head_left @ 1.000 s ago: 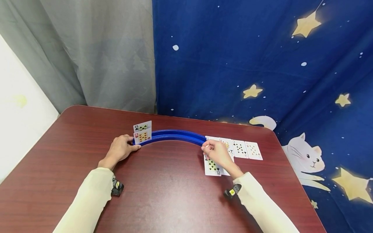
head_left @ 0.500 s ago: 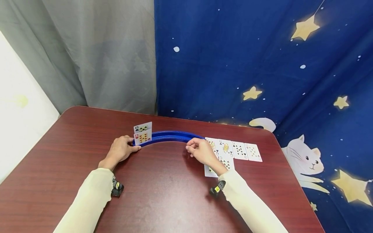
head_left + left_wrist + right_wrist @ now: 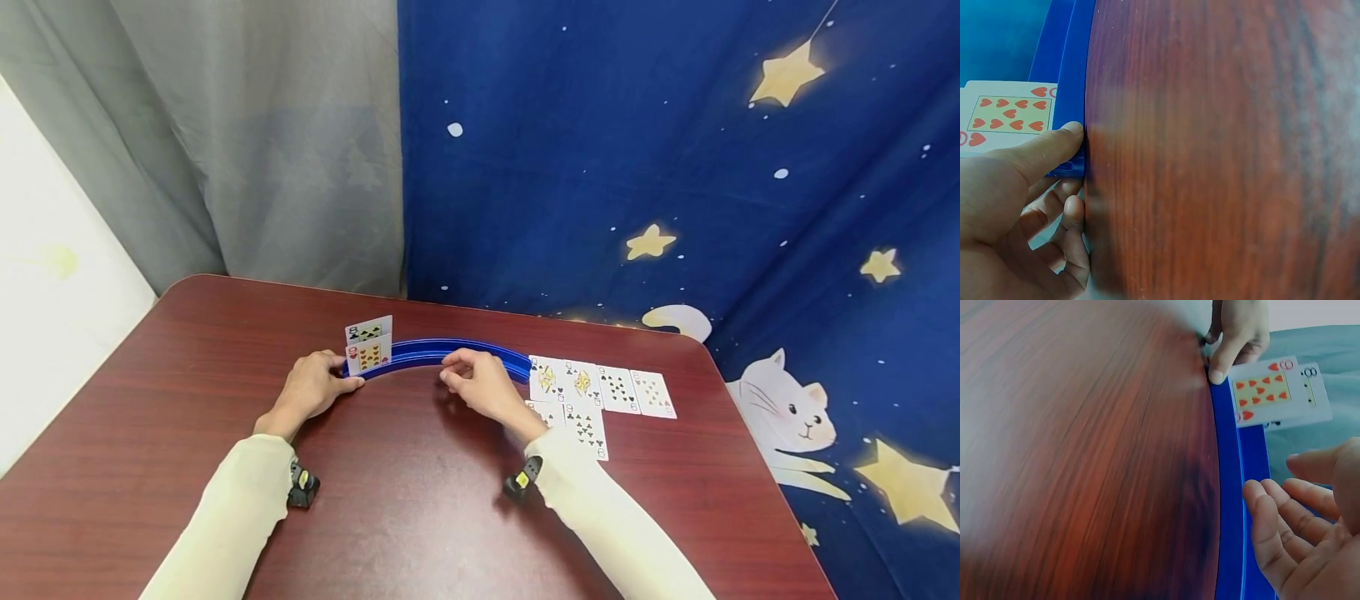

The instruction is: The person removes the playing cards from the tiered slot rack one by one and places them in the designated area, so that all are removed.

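Observation:
A curved blue card holder lies on the table. Two playing cards stand in its left end: the nine of hearts in front, and a black eight partly hidden behind. My left hand pinches that end, its thumb on the front rim. My right hand is by the middle of the holder, fingers loosely bent and thumb apart, with nothing between them. In the right wrist view the fingers overlap the blue rail; whether they touch it I cannot tell.
Right of the holder, several playing cards lie face up in two rows. The upper row includes a queen-like picture card and a red-suited card; a club card lies in the lower row. Curtains hang behind the brown table.
My right hand has moved left along the holder from its right end to near its middle, uncovering the cards on the right. The left hand stays on the left end.

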### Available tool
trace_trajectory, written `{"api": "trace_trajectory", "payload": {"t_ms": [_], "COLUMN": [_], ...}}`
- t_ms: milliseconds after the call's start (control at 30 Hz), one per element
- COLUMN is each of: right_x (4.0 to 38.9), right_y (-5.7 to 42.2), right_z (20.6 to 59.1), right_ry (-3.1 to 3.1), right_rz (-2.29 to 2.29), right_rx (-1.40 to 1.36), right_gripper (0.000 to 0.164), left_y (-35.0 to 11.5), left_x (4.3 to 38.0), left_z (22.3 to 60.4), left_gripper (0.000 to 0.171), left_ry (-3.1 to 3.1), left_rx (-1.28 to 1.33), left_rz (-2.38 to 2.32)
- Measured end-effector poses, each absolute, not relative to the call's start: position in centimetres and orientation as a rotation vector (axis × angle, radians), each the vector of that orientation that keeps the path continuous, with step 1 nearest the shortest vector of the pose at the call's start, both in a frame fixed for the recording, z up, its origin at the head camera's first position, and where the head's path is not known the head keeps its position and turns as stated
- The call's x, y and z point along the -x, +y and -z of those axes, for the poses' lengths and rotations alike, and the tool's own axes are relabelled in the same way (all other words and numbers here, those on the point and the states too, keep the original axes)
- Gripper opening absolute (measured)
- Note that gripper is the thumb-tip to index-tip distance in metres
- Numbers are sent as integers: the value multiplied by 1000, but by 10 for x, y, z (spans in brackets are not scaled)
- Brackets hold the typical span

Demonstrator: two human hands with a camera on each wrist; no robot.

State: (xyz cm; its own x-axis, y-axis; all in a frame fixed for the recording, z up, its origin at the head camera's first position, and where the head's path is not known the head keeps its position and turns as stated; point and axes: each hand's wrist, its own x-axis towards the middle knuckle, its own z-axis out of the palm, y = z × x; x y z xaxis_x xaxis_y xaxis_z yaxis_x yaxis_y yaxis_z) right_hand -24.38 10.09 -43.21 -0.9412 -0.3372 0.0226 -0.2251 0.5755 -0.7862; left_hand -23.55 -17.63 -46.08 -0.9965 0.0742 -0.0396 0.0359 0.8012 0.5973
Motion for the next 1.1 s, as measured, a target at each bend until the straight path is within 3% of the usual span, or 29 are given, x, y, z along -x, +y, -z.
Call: {"api": "trace_trajectory", "payload": {"t_ms": [333, 667, 1100], "right_x": [241, 242, 246], "right_y": [69, 44, 29], "right_z": [428, 424, 429], "right_ry": [2594, 2529, 2514], "right_rz": [1342, 1365, 1399], "right_rx": [512, 523, 543], "right_gripper": [33, 55, 58], "left_y": [-175, -175, -176], "left_x": [236, 237, 237], "left_z": [461, 461, 461], "left_gripper": [52, 54, 53], "left_ry": [2931, 2908, 2915], "left_rx": [-87, -55, -69], "left_rz": [-968, -969, -963]}}
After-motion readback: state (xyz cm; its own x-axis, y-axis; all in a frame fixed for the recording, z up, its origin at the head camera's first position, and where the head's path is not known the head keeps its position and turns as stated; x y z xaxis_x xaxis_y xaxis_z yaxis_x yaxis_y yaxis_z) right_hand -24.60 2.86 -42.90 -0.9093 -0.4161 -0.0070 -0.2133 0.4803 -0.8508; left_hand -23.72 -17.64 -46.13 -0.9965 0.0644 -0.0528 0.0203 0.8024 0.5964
